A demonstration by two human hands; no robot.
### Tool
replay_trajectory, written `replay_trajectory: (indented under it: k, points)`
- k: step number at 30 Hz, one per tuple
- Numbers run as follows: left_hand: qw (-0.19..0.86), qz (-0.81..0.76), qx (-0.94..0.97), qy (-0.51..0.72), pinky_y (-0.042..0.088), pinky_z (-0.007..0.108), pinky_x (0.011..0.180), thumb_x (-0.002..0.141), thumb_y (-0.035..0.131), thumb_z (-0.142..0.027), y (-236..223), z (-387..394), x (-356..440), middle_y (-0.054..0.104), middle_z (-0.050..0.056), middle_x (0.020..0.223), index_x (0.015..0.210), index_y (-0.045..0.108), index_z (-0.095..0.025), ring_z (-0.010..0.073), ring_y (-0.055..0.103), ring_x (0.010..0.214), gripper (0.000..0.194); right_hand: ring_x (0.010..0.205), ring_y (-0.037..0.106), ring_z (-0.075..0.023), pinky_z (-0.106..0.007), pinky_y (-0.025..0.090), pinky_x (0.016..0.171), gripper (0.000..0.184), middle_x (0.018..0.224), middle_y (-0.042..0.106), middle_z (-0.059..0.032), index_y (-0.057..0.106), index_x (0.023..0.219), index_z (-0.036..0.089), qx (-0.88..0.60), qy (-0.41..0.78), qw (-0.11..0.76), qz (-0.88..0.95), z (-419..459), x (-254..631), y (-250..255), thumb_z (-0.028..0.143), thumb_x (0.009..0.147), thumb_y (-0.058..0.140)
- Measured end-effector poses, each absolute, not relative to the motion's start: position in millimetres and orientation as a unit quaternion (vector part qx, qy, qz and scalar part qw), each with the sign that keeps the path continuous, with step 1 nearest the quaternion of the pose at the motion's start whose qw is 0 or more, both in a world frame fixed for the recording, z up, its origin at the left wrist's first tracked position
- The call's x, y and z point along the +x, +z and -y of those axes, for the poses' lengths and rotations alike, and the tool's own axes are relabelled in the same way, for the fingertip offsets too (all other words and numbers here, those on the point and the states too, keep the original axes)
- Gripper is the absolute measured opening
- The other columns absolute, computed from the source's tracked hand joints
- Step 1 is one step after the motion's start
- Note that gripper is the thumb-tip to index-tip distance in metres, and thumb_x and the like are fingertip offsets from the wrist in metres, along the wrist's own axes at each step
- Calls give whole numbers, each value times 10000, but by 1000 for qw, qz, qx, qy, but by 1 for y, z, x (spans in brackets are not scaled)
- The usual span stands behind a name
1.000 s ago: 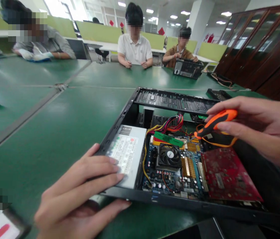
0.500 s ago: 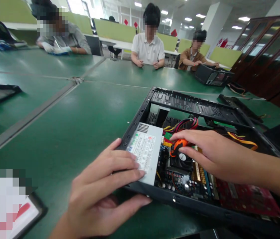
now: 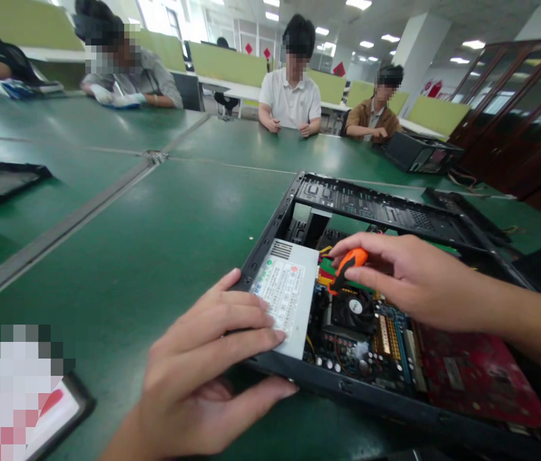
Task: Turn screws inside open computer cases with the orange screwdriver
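An opened black computer case (image 3: pixel 385 400) lies on its side on the green table. My left hand (image 3: pixel 203 358) clasps its near left corner, fingers over the labelled silver power supply (image 3: pixel 294 291), thumb below the case edge. In my right hand (image 3: pixel 409 275) is a screwdriver with an orange and black handle (image 3: pixel 351 261), pinched between thumb and fingers above the motherboard. Its shaft and tip cannot be made out. Just below it sits a round black CPU fan (image 3: pixel 354 308). To the right are yellow and blue memory slots (image 3: pixel 390 336) and a red circuit board (image 3: pixel 476 371).
A black panel (image 3: pixel 1 182) lies at the left on the green table (image 3: pixel 193 224). Lower left is a partly blurred flat object (image 3: pixel 71 403). Across the table sit several people, one beside another black computer case (image 3: pixel 424 153).
My right hand has risen a little with the screwdriver, showing more of its handle. My left hand keeps its hold. The person at far right has drawn their hands back from the other case.
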State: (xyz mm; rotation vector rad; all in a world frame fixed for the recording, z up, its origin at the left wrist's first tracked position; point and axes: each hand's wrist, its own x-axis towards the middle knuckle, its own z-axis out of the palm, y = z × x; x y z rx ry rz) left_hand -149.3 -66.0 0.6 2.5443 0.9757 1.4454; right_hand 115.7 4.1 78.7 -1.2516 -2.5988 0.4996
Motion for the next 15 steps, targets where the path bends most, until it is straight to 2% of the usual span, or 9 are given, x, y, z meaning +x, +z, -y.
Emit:
replay_trajectory:
  k: [3,6,12,15]
  points:
    - [30,-317,823,470,470,473,1069,647,839,-229,2,67,-149,744,14,892,960,709,-215,204,705,883,339,884,675,-179,-274,498,751,241,1053,726,-15,625,1156,234,-447,132,137,874,-14,114,82,254,929,548]
    - [34,-313,821,476,471,460,1068,644,839,-230,3,66,-148,743,16,872,942,716,-210,202,706,865,323,876,670,-185,-280,491,745,249,1046,722,-30,617,1165,220,-437,123,109,884,-22,112,77,249,931,536]
    - [42,-315,820,476,470,449,1066,656,833,-240,2,66,-147,747,14,877,948,716,-214,199,707,865,315,993,658,-209,-310,482,838,271,1121,708,-54,608,1188,209,-434,120,75,890,-25,106,68,208,939,501]
    - [41,-315,819,478,465,445,1073,651,841,-241,1,67,-148,745,17,881,943,713,-206,196,706,873,322,998,653,-209,-305,469,824,277,1117,709,-58,605,1200,194,-416,100,56,902,-29,100,67,209,939,512]
